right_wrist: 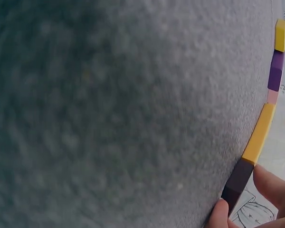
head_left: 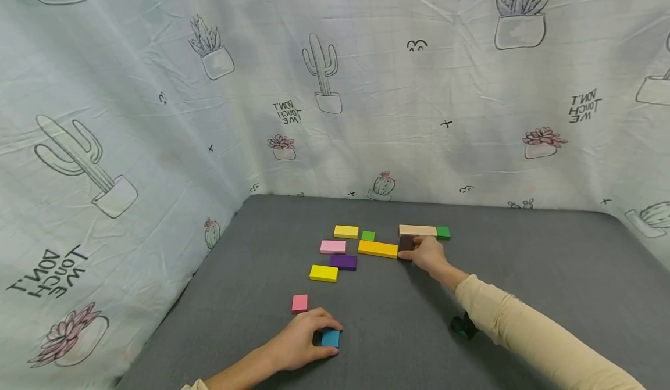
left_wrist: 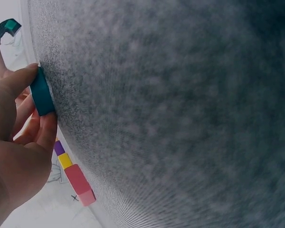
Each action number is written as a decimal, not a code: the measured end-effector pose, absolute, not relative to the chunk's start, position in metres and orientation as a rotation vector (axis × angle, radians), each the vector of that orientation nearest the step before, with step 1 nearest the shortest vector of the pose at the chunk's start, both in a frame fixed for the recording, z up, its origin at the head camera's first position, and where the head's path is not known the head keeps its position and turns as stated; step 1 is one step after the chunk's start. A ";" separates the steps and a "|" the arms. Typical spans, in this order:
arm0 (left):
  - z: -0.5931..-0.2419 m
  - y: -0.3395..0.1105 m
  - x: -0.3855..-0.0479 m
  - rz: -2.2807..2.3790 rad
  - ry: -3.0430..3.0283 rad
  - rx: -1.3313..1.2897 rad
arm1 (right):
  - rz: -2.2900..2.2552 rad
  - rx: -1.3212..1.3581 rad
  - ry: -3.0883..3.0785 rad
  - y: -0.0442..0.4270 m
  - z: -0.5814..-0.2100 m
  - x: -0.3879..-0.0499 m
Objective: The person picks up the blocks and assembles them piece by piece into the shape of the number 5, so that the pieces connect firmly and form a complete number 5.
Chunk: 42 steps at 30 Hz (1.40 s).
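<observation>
In the head view my left hand (head_left: 300,342) pinches a blue block (head_left: 331,338) between thumb and fingers on the table's near part; the left wrist view shows this block (left_wrist: 42,93) gripped by the hand (left_wrist: 23,142). Farther back, my right hand (head_left: 430,256) holds a black block (head_left: 405,247) at the right end of an orange-yellow block (head_left: 378,249). In the right wrist view the fingertips are at the two ends of the dark block (right_wrist: 238,179), which touches the orange-yellow block (right_wrist: 260,135). A pink-red block (head_left: 300,303) lies just beyond the left hand.
Yellow (head_left: 346,232), light green (head_left: 368,236), pink (head_left: 333,247), purple (head_left: 343,262) and bright yellow (head_left: 323,273) blocks lie left of the right hand. Behind it, a beige block (head_left: 417,231) adjoins a green one (head_left: 442,233). A patterned cloth (head_left: 366,88) hangs behind the grey table (head_left: 251,262).
</observation>
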State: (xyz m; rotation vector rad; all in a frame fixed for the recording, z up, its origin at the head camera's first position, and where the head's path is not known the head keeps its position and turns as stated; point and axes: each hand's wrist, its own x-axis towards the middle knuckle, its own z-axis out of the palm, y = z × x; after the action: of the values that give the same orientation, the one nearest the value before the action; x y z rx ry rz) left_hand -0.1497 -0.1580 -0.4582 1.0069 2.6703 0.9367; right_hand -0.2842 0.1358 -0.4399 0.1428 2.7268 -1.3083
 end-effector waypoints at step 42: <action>-0.461 -0.157 -0.151 0.938 2.664 0.975 | -1.131 0.137 2.846 0.128 -0.437 -0.291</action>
State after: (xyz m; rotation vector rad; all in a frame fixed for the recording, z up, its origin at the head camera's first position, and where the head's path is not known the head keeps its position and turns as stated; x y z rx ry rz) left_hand -0.1512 -0.1571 -0.4608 0.9751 2.6636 0.9381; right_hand -0.2911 0.1277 -0.4374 0.1366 2.8456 -1.1309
